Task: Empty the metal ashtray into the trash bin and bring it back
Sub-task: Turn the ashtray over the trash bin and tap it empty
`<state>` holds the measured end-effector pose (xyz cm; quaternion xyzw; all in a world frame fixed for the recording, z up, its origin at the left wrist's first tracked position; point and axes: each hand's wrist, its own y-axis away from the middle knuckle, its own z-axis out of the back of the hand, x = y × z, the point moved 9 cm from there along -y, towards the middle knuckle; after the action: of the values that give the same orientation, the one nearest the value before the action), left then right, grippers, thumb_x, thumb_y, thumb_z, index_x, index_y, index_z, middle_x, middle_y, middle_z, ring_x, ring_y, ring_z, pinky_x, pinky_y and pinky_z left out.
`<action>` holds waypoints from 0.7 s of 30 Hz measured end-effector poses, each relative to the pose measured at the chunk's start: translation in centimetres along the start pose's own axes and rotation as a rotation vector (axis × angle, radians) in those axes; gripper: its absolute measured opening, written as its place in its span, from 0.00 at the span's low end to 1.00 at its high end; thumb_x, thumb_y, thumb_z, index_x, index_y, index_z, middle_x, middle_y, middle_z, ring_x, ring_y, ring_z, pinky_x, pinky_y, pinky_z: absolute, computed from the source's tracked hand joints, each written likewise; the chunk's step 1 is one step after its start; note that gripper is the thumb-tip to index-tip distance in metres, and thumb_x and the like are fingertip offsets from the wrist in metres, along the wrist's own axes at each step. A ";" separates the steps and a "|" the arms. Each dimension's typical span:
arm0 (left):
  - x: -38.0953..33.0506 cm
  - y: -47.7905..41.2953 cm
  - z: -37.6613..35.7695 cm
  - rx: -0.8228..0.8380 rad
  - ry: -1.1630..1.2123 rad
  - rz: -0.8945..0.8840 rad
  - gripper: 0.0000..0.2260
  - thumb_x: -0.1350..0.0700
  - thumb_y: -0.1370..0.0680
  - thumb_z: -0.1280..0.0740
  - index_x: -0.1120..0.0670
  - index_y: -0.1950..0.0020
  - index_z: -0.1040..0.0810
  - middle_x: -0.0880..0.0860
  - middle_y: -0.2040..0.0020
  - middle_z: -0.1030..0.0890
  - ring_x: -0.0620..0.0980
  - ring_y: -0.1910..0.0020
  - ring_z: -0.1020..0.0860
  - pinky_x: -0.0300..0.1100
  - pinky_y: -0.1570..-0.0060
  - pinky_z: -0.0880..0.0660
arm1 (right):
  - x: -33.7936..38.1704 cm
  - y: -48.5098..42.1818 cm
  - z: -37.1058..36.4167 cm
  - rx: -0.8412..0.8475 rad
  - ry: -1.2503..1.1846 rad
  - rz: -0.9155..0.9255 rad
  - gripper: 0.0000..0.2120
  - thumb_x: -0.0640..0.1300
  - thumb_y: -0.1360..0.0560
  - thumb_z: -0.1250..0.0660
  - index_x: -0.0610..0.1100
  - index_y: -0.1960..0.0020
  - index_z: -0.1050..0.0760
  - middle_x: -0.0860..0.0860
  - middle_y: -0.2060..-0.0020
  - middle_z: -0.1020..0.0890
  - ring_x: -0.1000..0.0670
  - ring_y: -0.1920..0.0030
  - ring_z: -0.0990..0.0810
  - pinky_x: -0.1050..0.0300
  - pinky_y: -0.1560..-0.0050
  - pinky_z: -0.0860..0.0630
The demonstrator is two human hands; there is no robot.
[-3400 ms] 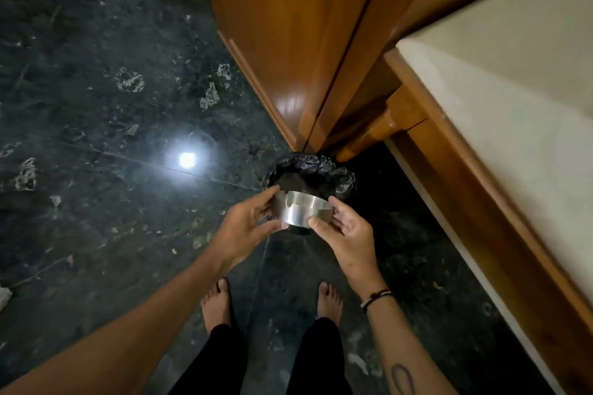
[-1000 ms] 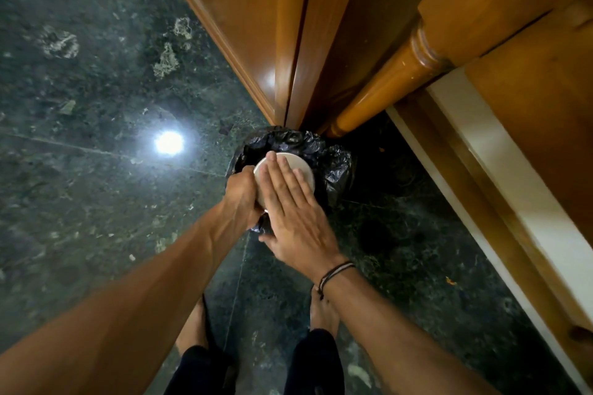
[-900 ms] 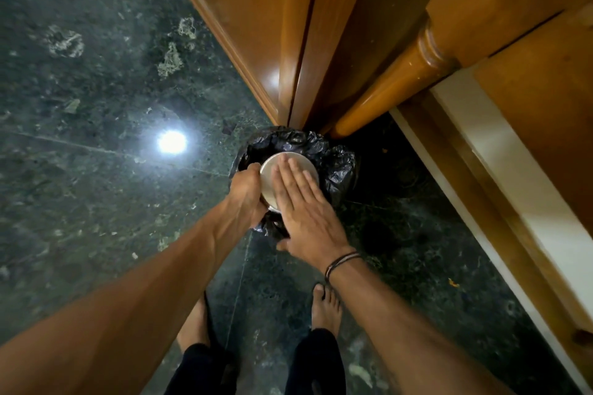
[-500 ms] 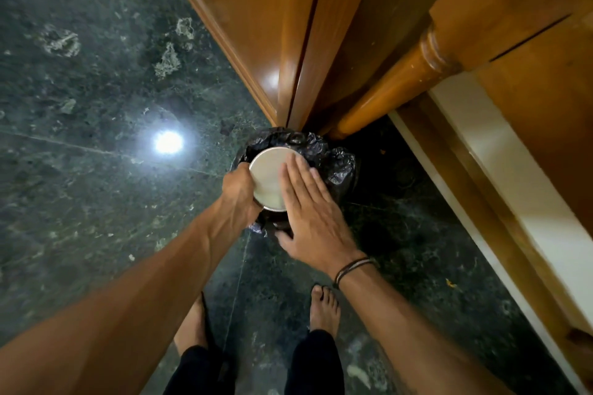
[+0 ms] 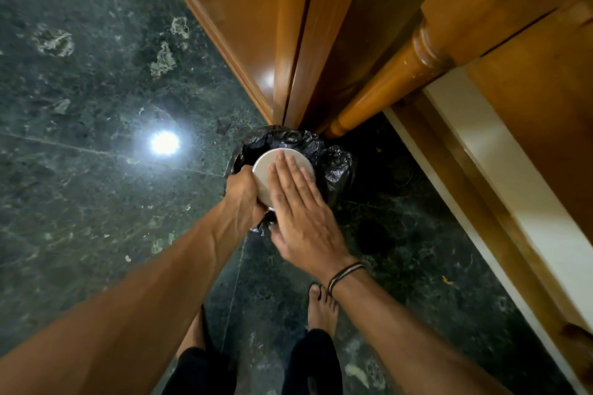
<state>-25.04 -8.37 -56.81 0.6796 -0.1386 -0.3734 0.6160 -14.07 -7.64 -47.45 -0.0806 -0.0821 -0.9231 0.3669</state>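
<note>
Open dark floor spreads left. The left hand grips the upturned metal ashtray by its left rim over the trash bin; the right hand lies flat, fingers spread, on its base. Wooden furniture crowds the far and right edges.

The floor is dark green stone, mottled with pale grey-white flecks and blotches and crossed by thin pale seams; a bright white spot of reflected light sits on it at left. The wooden cabinet at the far side and the turned leg to the right are glossy orange-brown. The bin liner is shiny black and crinkled. The ashtray shows a plain, pale silvery-white underside. A band along the right furniture is cream. The wrist cord is black, and the trousers at the near edge are black.
</note>
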 end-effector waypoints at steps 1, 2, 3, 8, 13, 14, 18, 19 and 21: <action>-0.1 0.0 0.0 0.002 0.016 0.005 0.13 0.58 0.14 0.41 0.62 0.50 0.19 0.61 0.52 0.14 0.61 0.52 0.13 0.55 0.51 0.13 | 0.4 -0.2 -0.2 0.004 0.031 0.028 0.49 0.48 0.22 0.33 0.35 0.11 0.54 0.37 0.11 0.52 0.39 0.09 0.53 0.42 0.09 0.52; -0.1 -0.2 0.0 0.000 0.023 0.001 0.13 0.59 0.14 0.40 0.62 0.49 0.18 0.61 0.53 0.14 0.59 0.54 0.13 0.52 0.55 0.14 | 0.7 -0.4 -0.5 0.025 0.068 0.061 0.50 0.48 0.23 0.30 0.35 0.11 0.53 0.37 0.11 0.52 0.38 0.09 0.53 0.41 0.09 0.51; -0.1 -0.2 0.1 -0.005 0.016 -0.003 0.13 0.59 0.14 0.41 0.63 0.46 0.18 0.61 0.53 0.14 0.59 0.55 0.13 0.52 0.55 0.14 | 0.9 -0.5 -0.7 0.029 0.073 0.079 0.51 0.48 0.23 0.29 0.34 0.11 0.53 0.37 0.11 0.52 0.38 0.10 0.53 0.41 0.09 0.51; -0.5 -0.3 1.0 -0.012 -0.039 -0.025 0.17 0.57 0.14 0.41 0.64 0.32 0.19 0.66 0.38 0.14 0.66 0.39 0.14 0.65 0.35 0.17 | 0.0 -0.5 -1.4 0.083 0.081 0.071 0.50 0.46 0.21 0.30 0.35 0.11 0.57 0.37 0.11 0.57 0.38 0.10 0.57 0.42 0.09 0.55; -0.7 -0.6 1.0 0.004 -0.074 -0.013 0.18 0.56 0.13 0.42 0.63 0.29 0.21 0.67 0.32 0.16 0.68 0.33 0.17 0.67 0.33 0.19 | -0.7 -0.1 -1.2 0.082 0.116 0.119 0.48 0.42 0.22 0.33 0.35 0.11 0.57 0.36 0.11 0.57 0.37 0.10 0.56 0.41 0.09 0.53; -0.9 -0.5 0.9 0.009 -0.082 -0.017 0.18 0.56 0.13 0.42 0.63 0.29 0.21 0.67 0.32 0.17 0.68 0.33 0.17 0.67 0.33 0.19 | -0.7 0.0 -1.3 0.099 0.112 0.125 0.48 0.41 0.21 0.33 0.35 0.11 0.57 0.36 0.11 0.58 0.37 0.10 0.56 0.41 0.09 0.54; -0.9 -0.5 0.7 0.020 -0.110 -0.023 0.16 0.56 0.13 0.42 0.62 0.33 0.20 0.68 0.33 0.16 0.68 0.34 0.16 0.69 0.33 0.20 | -1.6 0.5 -1.9 0.193 0.104 0.104 0.51 0.41 0.22 0.31 0.36 0.11 0.61 0.38 0.11 0.60 0.39 0.10 0.59 0.42 0.09 0.54; -1.1 -0.6 0.8 0.016 -0.120 -0.032 0.17 0.56 0.13 0.42 0.62 0.33 0.20 0.67 0.32 0.17 0.68 0.34 0.17 0.69 0.32 0.20 | -1.6 0.5 -1.9 0.231 0.088 0.106 0.51 0.42 0.22 0.31 0.36 0.11 0.60 0.38 0.11 0.60 0.39 0.10 0.59 0.43 0.09 0.54; -1.3 -0.1 0.9 0.003 -0.096 -0.030 0.18 0.55 0.13 0.43 0.62 0.29 0.22 0.67 0.31 0.17 0.68 0.32 0.18 0.69 0.30 0.21 | -1.9 0.2 -0.5 0.188 -0.002 0.063 0.49 0.44 0.22 0.32 0.35 0.11 0.56 0.38 0.10 0.55 0.40 0.09 0.56 0.43 0.09 0.52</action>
<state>-26.58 -8.14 -56.42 0.6637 -0.1584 -0.4145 0.6022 -12.61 -6.64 -48.32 -0.0494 -0.1663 -0.8992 0.4016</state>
